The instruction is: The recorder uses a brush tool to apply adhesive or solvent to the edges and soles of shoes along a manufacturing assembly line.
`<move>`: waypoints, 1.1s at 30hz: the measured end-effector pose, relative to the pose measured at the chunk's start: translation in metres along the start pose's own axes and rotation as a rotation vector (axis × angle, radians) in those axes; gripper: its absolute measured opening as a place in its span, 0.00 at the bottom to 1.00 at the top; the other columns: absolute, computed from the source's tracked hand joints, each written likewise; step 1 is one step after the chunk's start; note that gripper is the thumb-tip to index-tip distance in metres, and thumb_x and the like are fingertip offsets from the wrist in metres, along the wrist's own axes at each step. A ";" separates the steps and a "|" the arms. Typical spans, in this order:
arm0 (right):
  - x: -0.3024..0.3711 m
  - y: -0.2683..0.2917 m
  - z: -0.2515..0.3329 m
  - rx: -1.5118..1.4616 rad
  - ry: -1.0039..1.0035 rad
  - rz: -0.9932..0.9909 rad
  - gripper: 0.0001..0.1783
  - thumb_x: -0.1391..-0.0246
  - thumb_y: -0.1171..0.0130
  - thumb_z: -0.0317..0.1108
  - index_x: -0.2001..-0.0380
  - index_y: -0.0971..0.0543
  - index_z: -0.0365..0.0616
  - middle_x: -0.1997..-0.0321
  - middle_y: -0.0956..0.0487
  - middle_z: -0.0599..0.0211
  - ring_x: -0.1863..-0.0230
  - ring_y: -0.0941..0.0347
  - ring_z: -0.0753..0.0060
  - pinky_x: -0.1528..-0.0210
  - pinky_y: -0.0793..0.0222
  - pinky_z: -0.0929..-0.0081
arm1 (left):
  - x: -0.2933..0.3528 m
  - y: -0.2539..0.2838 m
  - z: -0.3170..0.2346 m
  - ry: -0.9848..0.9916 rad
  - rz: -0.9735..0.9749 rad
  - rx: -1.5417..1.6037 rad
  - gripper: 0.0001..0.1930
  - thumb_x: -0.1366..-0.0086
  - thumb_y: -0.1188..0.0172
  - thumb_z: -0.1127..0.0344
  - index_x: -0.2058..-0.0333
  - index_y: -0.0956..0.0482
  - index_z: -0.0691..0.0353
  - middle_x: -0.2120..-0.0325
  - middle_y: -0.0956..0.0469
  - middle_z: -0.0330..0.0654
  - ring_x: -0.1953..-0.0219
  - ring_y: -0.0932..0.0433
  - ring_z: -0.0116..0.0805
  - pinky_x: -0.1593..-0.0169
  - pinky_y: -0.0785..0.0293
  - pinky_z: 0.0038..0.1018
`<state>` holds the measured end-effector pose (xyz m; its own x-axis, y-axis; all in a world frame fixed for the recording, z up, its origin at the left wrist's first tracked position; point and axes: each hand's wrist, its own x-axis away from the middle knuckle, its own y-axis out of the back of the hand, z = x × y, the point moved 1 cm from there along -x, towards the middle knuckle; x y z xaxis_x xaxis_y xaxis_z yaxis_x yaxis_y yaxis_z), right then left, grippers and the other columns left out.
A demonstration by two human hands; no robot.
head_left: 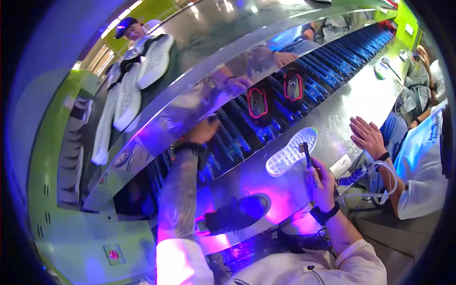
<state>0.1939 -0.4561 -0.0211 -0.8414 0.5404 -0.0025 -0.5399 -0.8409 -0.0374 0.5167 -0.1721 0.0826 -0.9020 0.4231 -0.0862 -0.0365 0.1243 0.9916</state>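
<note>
In my right hand (pixel 323 185) is a brush (pixel 305 151) with a dark handle, its head over the edge of a white shoe sole (pixel 290 152). That sole lies on the metal ledge (pixel 232 183) beside the conveyor. My left arm stretches across to the conveyor, where my left hand (pixel 204 130) is next to the shiny metal side panel; its fingers are partly hidden. Nearer to me on the ledge, a dark shoe upper (pixel 240 212) lies on its side in purple light.
Two dark shoe pieces with glowing pink rims (pixel 257 103) ride on the blue-black roller conveyor (pixel 313 88). Several white soles (pixel 129 102) stand on the upper shelf at left. A co-worker's hand (pixel 368 137) is close on my right. A red button (pixel 113 255) sits on the green machine.
</note>
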 end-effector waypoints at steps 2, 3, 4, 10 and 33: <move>-0.005 0.000 0.002 0.015 0.024 0.001 0.18 0.31 0.42 0.28 0.42 0.22 0.33 0.56 0.19 0.63 0.59 0.21 0.77 0.54 0.25 0.76 | -0.031 -0.036 0.025 -0.029 -0.056 -0.013 0.29 0.34 0.38 0.44 0.43 0.21 0.60 0.59 0.15 0.57 0.54 0.17 0.60 0.49 0.23 0.49; -0.005 0.002 0.005 0.046 0.013 -0.009 0.18 0.31 0.42 0.28 0.42 0.22 0.33 0.56 0.19 0.63 0.59 0.21 0.77 0.54 0.25 0.76 | -0.042 -0.053 0.029 -0.058 -0.086 -0.003 0.28 0.34 0.38 0.44 0.45 0.19 0.61 0.59 0.15 0.58 0.54 0.17 0.61 0.49 0.23 0.50; -0.007 0.003 0.007 0.077 0.010 0.009 0.18 0.32 0.42 0.27 0.42 0.22 0.33 0.56 0.19 0.63 0.59 0.21 0.77 0.55 0.26 0.76 | -0.059 -0.061 0.031 0.005 -0.059 0.057 0.26 0.33 0.38 0.45 0.49 0.18 0.63 0.59 0.15 0.58 0.54 0.17 0.61 0.50 0.23 0.49; -0.013 0.001 0.013 0.075 0.173 0.056 0.19 0.34 0.42 0.24 0.42 0.22 0.32 0.60 0.21 0.62 0.60 0.24 0.74 0.56 0.28 0.76 | 0.006 -0.006 -0.060 -0.011 0.111 0.450 0.15 0.29 0.40 0.59 0.54 0.17 0.67 0.63 0.14 0.53 0.61 0.15 0.40 0.58 0.22 0.35; -0.002 0.011 -0.026 0.165 0.268 0.070 0.20 0.29 0.42 0.35 0.38 0.23 0.42 0.75 0.23 0.73 0.76 0.30 0.83 0.73 0.32 0.77 | 0.195 -0.001 -0.102 -0.339 0.071 0.332 0.36 0.32 0.40 0.39 0.43 0.23 0.70 0.51 0.19 0.63 0.47 0.19 0.56 0.45 0.25 0.46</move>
<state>0.1901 -0.4656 -0.0471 -0.8528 0.4511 -0.2630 -0.4955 -0.8581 0.1347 0.2970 -0.1814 0.0747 -0.7039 0.7032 -0.1005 0.2094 0.3407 0.9166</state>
